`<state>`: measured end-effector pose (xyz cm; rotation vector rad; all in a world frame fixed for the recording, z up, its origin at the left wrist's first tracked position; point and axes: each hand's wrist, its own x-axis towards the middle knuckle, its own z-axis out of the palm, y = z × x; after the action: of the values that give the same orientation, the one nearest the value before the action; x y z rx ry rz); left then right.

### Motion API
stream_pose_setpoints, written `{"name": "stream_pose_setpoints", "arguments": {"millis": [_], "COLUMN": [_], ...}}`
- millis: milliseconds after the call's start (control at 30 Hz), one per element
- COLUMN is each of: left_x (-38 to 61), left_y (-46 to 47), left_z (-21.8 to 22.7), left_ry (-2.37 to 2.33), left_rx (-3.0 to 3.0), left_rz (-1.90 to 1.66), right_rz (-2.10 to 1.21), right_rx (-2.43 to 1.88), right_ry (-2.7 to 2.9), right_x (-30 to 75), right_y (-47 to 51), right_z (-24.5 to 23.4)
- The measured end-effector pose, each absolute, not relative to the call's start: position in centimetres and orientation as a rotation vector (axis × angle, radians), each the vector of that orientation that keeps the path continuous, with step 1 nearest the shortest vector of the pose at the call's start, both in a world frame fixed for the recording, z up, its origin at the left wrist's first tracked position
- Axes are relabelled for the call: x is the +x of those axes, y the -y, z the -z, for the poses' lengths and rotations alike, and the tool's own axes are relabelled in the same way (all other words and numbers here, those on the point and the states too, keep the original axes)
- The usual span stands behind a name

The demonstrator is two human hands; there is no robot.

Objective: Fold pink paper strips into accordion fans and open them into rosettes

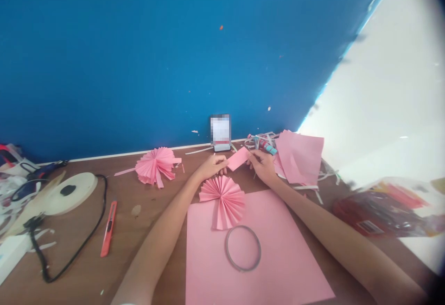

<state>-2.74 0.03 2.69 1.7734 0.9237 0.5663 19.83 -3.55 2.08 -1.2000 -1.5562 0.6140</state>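
Between my two hands a small pink paper strip (238, 158) is held up above the table. My left hand (212, 166) pinches its left end, and my right hand (261, 163) grips the right end. Just below them lies a pleated pink paper fan (225, 200), spread most of the way round, resting over the top of a large pink sheet (278, 258). A thin grey ring (257, 240) lies on that sheet, beneath the fan. Farther left sits another pleated pink paper piece (155, 166) with strips sticking out of it.
A phone (220, 131) leans on the blue wall (156, 64). At left are a red box cutter (109, 228), a white roll (78, 191) and a black cable (88, 244). Pink sheets (302, 156) and a blue-and-red tube (267, 146) lie right, with plastic packets (382, 207) beyond.
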Motion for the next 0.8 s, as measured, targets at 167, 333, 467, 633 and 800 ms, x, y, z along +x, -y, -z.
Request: {"name": "stream_pose_setpoints", "arguments": {"millis": [167,333,467,633,800], "left_x": [-2.8,-3.0,-3.0,-2.8,-2.5], "left_y": [-0.1,-0.4,-0.6,-0.5,-0.3], "left_z": [-2.8,-2.6,-2.4,-2.5,-2.5], "left_ry": [-0.847,-0.872,-0.842,-0.82,-0.848], "left_rx": [1.784,1.739,1.658,1.685,1.772], "left_rz": [-0.579,-0.664,-0.748,-0.757,-0.696], "right_rz": [-0.657,-0.895,-0.959,-1.068,-1.059], "right_rx": [-1.192,-1.083,-1.05,-1.088,-1.171], "right_ry": [1.534,1.471,1.576,1.689,1.617], "right_x": [20.0,20.2,19.8,18.4,17.0], "right_y": [3.4,3.0,3.1,3.4,3.2], "right_z": [-2.2,-2.5,-2.5,-2.5,-2.0]}}
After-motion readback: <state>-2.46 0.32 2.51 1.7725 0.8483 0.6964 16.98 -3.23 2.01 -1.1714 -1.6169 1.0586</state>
